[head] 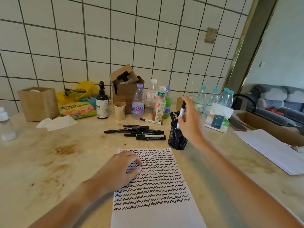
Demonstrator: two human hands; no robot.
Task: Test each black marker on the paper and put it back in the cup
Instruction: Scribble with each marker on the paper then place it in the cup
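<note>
Paper (pixel 158 186) lies at the bottom middle of the picture, nearest to us, flat on the table (pixel 57 170), and most of it is full of rows of black squiggles. On its upper left part rests the left hand (pixel 121 168), with fingers gently bent and fingertips touching the sheet, holding nothing. Just past the top right corner of the paper stands the black mesh cup (pixel 176 139), with a few black markers poking up out of it. Right above the cup is the right hand (pixel 190 122), a bit blurry, pinching one marker (pixel 181 112) that stands almost straight up, its lower end down at the mouth of the cup. Left of the cup, in the middle of the picture, a pile of black markers (pixel 139 132) lies flat on the table, and one more marker (pixel 151 121) lies alone just behind the pile. Behind these stand some drink bottles (pixel 154 101), a small pale cup (pixel 119 110), a dark pump bottle (pixel 102 104) and an open cardboard box (pixel 126 86). Over on the right are water bottles (pixel 213 97), a tissue pack (pixel 218 119) and a blank white sheet (pixel 269 148). At the left sits a brown paper bag (pixel 38 103) with a crumpled tissue (pixel 56 123) in front of it.
</note>
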